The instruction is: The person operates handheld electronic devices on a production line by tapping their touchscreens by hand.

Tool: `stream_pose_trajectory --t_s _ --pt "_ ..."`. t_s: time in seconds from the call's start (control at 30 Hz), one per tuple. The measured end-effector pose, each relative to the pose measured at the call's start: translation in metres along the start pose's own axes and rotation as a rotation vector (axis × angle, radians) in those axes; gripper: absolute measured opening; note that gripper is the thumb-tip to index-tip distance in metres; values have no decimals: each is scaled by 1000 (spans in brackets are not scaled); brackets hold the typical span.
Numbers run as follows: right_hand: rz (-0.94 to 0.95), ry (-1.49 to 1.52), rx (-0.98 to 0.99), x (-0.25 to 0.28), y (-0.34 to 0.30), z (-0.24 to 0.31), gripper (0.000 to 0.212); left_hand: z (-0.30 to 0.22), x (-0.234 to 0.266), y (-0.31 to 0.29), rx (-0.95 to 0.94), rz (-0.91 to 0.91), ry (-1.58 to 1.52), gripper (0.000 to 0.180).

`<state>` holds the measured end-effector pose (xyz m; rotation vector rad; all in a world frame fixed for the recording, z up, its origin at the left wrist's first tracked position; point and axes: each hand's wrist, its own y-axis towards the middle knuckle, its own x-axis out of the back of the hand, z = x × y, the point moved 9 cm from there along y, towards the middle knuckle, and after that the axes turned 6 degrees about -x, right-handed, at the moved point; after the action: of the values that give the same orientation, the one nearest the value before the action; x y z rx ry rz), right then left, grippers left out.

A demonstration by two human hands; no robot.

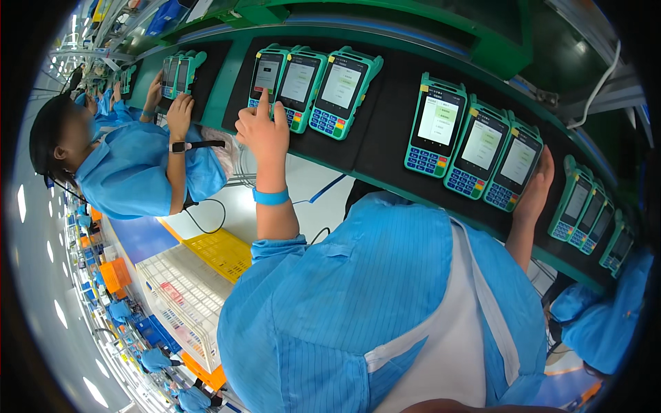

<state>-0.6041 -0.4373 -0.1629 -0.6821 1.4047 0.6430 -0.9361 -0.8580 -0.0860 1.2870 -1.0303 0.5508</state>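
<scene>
Three green-framed payment terminals stand side by side on the dark bench mat at the left. My left hand [263,132] reaches over the nearest of them, the left-hand payment terminal [266,69]. Its stretched index finger is at the lower part of that lit screen, with other fingers partly curled. Beside it are the middle payment terminal [298,81] and the right-hand payment terminal [341,88]. Farther right stands a second trio, with payment terminals [438,120] [481,146]. My right hand [536,189] lies along the outer side of its last payment terminal [515,165], fingers straight.
More payment terminals [584,203] stand at the far right. A co-worker [131,162] on the left handles another group of payment terminals [180,74]. Green framing [441,34] runs behind the bench, with a white cable [600,89]. A yellow basket [220,253] is at lower left.
</scene>
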Motion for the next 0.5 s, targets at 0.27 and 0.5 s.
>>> stream_pose_trajectory --t_s 0.27,0.5 --pt "-124 -1459 263 -25 -7 6 83 16 -9 23 6 0 -145 35" --pt "-141 -1449 240 -25 -5 4 89 10 -12 49 -49 -37 -175 33"
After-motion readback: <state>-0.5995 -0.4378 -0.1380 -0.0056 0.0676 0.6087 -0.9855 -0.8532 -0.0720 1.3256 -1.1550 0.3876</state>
